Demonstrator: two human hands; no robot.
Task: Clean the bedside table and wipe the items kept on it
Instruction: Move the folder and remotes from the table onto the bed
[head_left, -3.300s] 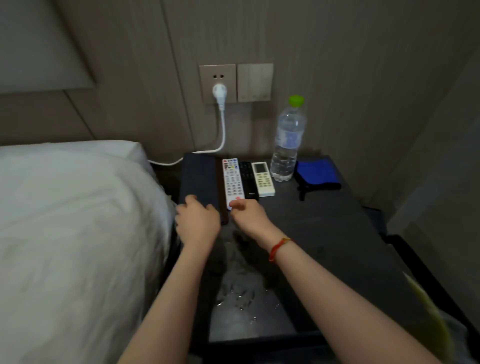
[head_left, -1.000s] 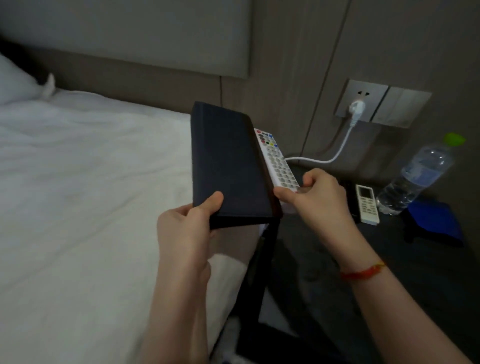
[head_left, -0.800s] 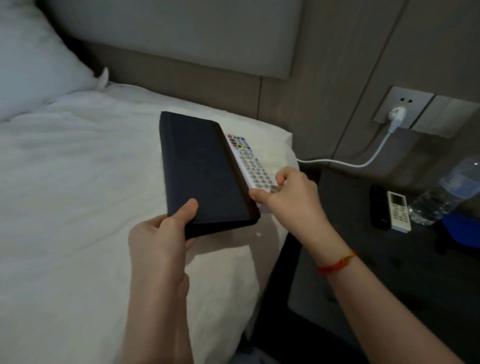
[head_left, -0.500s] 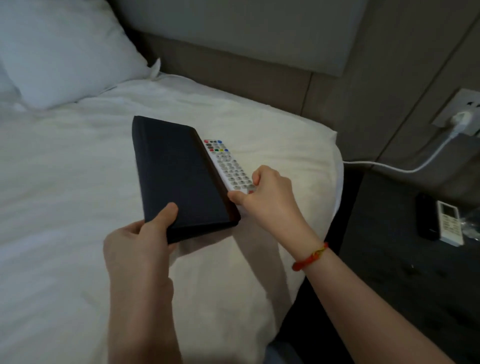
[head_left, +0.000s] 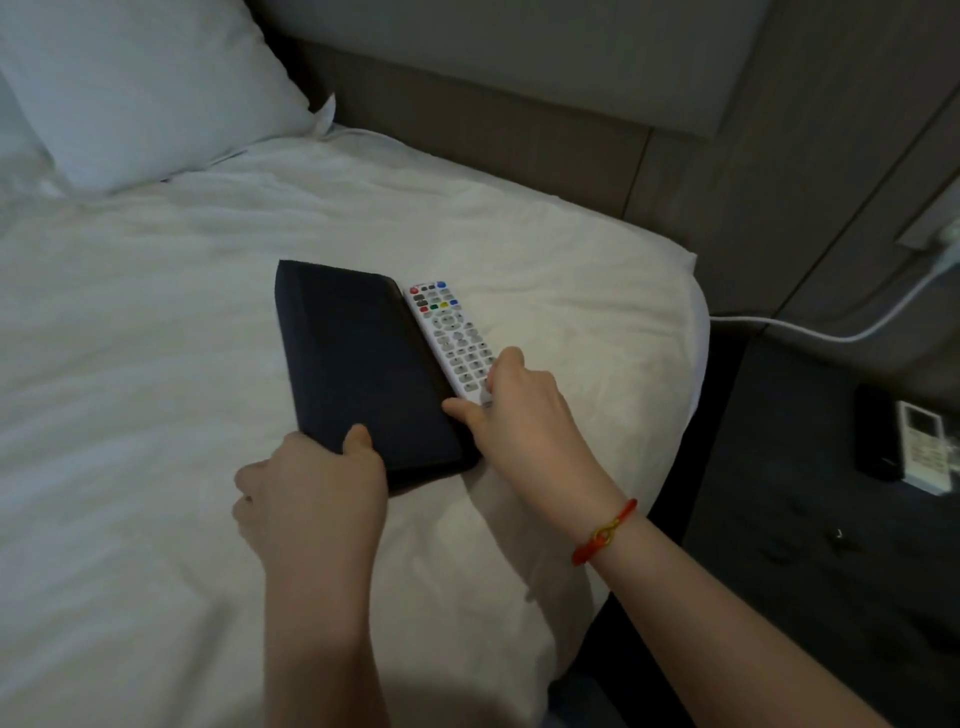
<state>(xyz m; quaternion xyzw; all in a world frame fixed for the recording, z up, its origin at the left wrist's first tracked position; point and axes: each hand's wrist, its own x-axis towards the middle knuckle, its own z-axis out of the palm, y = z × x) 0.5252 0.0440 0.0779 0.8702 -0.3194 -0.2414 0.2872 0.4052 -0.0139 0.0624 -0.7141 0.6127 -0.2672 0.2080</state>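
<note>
White bed (head_left: 156, 364), dark bench (head_left: 810, 519) at three o'clock: two items set down on the sheet.
Left hand (head_left: 311, 493) grasps the dark case (head_left: 363, 364); right hand (head_left: 524, 415) pinches the white remote (head_left: 452, 338) beside it, both lying toward eleven o'clock from the fingers.

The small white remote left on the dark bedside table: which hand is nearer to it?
Right. The right hand pinches the long white remote on the bed, on the side towards the small white remote. The left hand grips the dark case, farther away.
</note>
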